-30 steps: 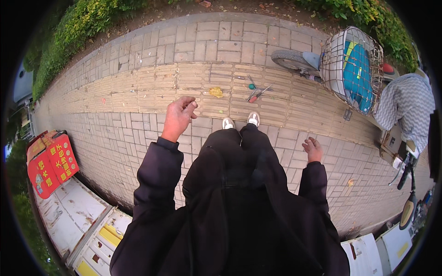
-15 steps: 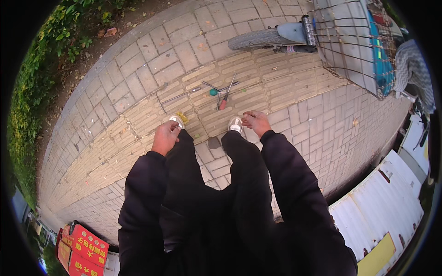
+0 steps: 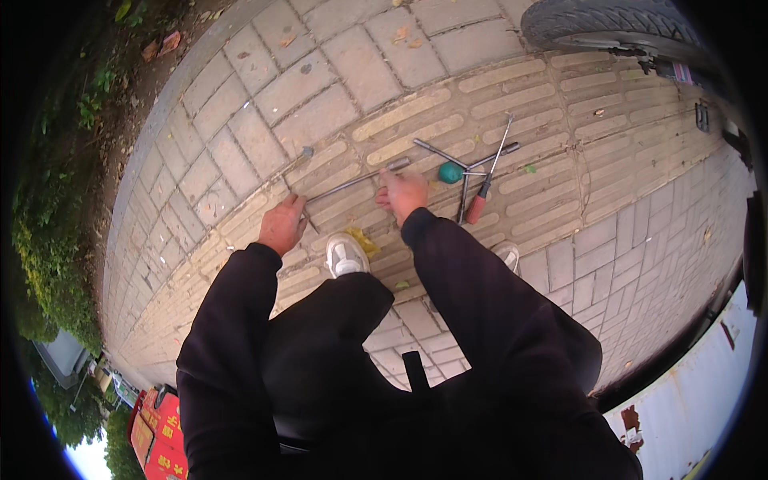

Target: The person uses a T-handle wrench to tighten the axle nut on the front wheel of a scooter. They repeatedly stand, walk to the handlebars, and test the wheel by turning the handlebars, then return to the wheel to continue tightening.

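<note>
A long metal T-handle socket wrench (image 3: 344,186) lies slantwise over the ribbed yellow paving. My left hand (image 3: 282,226) is closed at its crossbar end, where the fingers cover part of the handle. Close to the socket end is my right hand (image 3: 402,194), its index fingertip by the shaft and its thumb apart. Just right of it lies a three-armed socket wrench (image 3: 436,150). A screwdriver with a red handle (image 3: 477,210) rests across that wrench, and a round green handle (image 3: 450,173) sits against its arms.
A bicycle wheel (image 3: 616,28) stands at the far right, with a pedal (image 3: 702,117) nearby. Hedge and soil border the left side. A yellow scrap (image 3: 365,242) lies beside my left shoe (image 3: 347,256). A white rusty panel (image 3: 688,392) is at lower right.
My view has come lower and shifted left. Both hands have moved forward to the T-handle wrench; the left has closed at its crossbar, the right has come to its socket end.
</note>
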Demonstrator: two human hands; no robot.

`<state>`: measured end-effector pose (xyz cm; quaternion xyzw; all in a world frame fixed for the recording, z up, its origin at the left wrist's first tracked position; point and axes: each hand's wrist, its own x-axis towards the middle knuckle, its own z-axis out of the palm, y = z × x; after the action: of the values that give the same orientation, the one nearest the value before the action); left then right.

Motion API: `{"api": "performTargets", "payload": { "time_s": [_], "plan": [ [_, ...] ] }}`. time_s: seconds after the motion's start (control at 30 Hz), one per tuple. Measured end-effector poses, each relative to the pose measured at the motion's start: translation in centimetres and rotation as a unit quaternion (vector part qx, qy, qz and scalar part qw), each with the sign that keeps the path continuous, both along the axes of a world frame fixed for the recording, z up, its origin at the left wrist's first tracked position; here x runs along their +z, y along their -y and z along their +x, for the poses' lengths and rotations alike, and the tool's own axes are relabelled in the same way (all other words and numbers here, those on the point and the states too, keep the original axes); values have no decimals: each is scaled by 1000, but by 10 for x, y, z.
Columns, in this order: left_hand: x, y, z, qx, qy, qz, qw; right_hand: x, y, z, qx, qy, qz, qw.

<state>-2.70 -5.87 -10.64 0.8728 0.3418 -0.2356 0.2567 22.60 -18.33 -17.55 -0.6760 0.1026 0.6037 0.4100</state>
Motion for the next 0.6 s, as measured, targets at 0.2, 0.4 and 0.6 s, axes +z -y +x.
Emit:
{"api": "performTargets", "payload": {
  "time_s": [0.2,0.4,0.6],
  "plan": [
    [-47,-11,8,-167,47,110,979,-40,-28,-4,0,81,-60,995],
    [-55,-5,15,-200,35,165,965,-7,-26,1,-35,170,26,985],
    [-9,-21,75,-123,168,179,962,2,-52,59,-132,245,202,939]
  ]
}}
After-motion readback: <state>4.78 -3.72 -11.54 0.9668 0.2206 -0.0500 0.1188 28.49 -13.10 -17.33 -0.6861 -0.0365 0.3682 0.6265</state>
